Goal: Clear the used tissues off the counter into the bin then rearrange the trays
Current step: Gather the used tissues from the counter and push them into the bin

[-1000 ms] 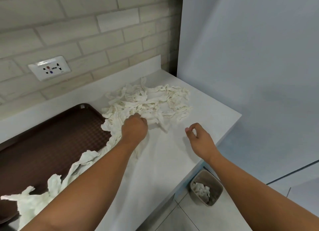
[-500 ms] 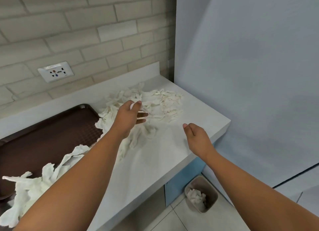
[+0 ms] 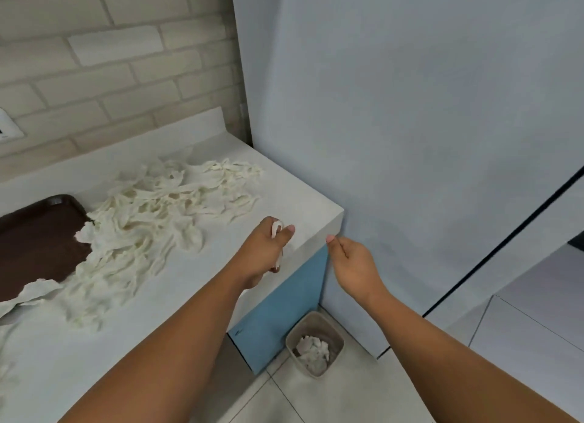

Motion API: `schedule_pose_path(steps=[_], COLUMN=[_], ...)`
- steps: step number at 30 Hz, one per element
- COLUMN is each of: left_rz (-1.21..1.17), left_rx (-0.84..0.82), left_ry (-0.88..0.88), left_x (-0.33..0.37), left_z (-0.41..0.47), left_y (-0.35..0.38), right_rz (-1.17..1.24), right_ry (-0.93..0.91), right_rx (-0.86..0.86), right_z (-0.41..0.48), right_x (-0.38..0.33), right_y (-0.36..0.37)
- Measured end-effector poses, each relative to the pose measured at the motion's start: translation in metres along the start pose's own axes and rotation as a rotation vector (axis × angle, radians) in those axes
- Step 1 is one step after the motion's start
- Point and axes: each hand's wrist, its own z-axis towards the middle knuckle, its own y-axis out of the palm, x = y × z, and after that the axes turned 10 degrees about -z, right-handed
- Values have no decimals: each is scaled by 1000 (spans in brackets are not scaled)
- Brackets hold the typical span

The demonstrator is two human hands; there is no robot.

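Moved since half a second ago: left hand [image 3: 262,252], from over the heap to the near right corner of the table [image 3: 303,206], now carrying paper. Right hand [image 3: 354,261] has drifted little; it hangs just past the table's right edge, above the floor.

**Meaning for the task:** a pickup is made and a carry toward the bin looks under way. Clearing is at an early stage and the tray step is not begun.

**Count**
- **Hands:** two.
  - Left fingers are clenched round a tissue strip [image 3: 277,228], one end showing at the thumb and another below the palm.
  - Right fingers are loosely curled with nothing between them.
- **Tissue strip in hand:** one piece, or one small bunch. Which of these cannot be told.
- **Tissue heap [image 3: 151,214]:**
  - One sprawling mass of torn white strips, too tangled to count singly.
  - It runs from the far middle of the table toward the near left.
  - Its left side lies over the tray's edge.
- **Tray [image 3: 34,242]:**
  - One in view, dark brown, at the left, partly cut by the frame.
  - The task speaks of several; no others are visible.
- **Bin [image 3: 319,371]:**
  - One, beige, on the floor.
  - It stands below the table's right end, against the blue cabinet side.
  - It holds one clump of binned tissues [image 3: 311,350].
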Motion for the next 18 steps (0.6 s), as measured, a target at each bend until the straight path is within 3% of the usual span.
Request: schedule_pose_path(steps=[6, 10, 14, 18], left_rz=[45, 28, 155, 384], left_rx=[-69, -161, -280, -249], left_ry=[-32, -145, -298, -383], left_x=[-40, -72, -123, -195], left_z=[13, 23, 39, 63], left_y=[59, 83, 100, 107], right_rz=[150, 167, 25, -111], right_ry=[190, 322, 402, 478], right_rx=[-58, -93, -192, -287], right_z=[-6, -10, -9, -15], right_x=[59, 99, 147, 205], right_y=[-11, -5, 14, 46])
